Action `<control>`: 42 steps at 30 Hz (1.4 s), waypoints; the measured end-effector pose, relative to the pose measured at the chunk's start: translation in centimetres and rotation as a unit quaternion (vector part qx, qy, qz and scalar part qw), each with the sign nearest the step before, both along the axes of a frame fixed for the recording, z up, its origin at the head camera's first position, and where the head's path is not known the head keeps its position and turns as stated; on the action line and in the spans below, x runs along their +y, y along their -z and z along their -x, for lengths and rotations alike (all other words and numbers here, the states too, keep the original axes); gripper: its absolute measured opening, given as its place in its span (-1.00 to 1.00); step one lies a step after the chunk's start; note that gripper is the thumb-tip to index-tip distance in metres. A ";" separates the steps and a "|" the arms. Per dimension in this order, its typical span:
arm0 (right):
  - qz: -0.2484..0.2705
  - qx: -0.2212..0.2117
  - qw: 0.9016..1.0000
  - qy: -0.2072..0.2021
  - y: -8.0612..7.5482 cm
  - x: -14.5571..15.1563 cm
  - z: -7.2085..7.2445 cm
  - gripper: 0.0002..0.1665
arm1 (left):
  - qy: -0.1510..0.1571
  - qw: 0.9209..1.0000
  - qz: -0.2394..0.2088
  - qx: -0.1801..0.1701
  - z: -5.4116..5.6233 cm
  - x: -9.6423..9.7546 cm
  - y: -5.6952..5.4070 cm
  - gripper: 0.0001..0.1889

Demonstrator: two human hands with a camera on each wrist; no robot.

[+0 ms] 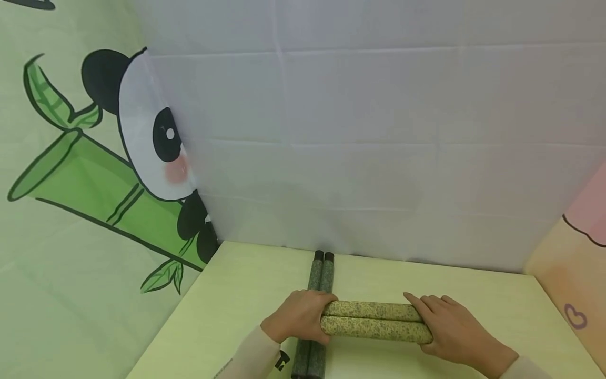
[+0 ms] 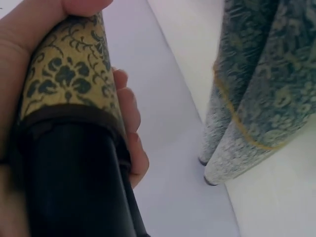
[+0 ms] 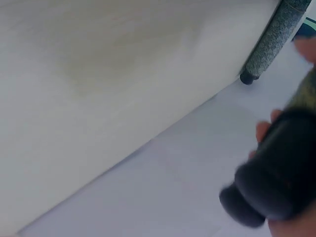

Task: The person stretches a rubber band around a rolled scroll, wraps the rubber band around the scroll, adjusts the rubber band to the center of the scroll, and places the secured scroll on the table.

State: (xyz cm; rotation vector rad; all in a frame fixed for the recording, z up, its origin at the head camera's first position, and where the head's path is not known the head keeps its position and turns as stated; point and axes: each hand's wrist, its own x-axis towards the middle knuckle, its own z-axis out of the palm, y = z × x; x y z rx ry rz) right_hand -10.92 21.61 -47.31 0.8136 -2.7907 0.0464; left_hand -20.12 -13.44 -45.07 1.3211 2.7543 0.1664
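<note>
Two yellow rolled scrolls (image 1: 374,319) with a dark floral pattern lie side by side between my hands, held roughly level above the table. My left hand (image 1: 303,316) grips their left end, and my right hand (image 1: 447,329) grips the right end. Thick black rods (image 2: 74,182) stick out past the patterned cloth in the left wrist view. Black rounded end knobs (image 3: 271,173) show beyond my right hand in the right wrist view. Below my left hand, a pair of grey-green patterned scrolls (image 1: 314,281) lies lengthwise on the table, partly hidden by that hand.
The pale yellow table (image 1: 251,284) reaches back to a white cloth backdrop (image 1: 360,158). On the left, a hanging (image 1: 57,295) carries a panda and bamboo drawing. A panel with a small heart (image 1: 575,316) stands at the right. One grey-green scroll has a thin yellow cord (image 2: 242,126).
</note>
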 end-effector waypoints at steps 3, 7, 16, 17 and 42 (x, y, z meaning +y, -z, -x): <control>0.008 -0.045 0.999 0.000 -0.4 0.3 0.0 0.19 | -0.003 1.000 -0.003 0.000 -0.1 -0.5 -0.2 -0.18; 0.018 -0.117 0.993 0.017 -0.9 0.5 0.0 0.06 | -0.005 1.000 -0.007 0.009 -0.2 -1.0 -0.1 -0.19; 0.006 -0.080 0.997 0.020 -0.9 -1.3 0.6 -0.16 | -0.020 0.999 -0.019 0.034 -0.4 -0.6 0.9 -0.18; 0.005 -0.081 0.997 0.017 -1.0 -1.6 0.6 -0.17 | -0.021 0.999 -0.020 0.031 -0.4 -0.5 1.0 -0.18; 0.013 -0.100 0.995 -0.009 -1.7 -3.8 1.2 -0.19 | -0.008 0.997 -0.009 0.073 -0.8 0.5 0.3 -0.17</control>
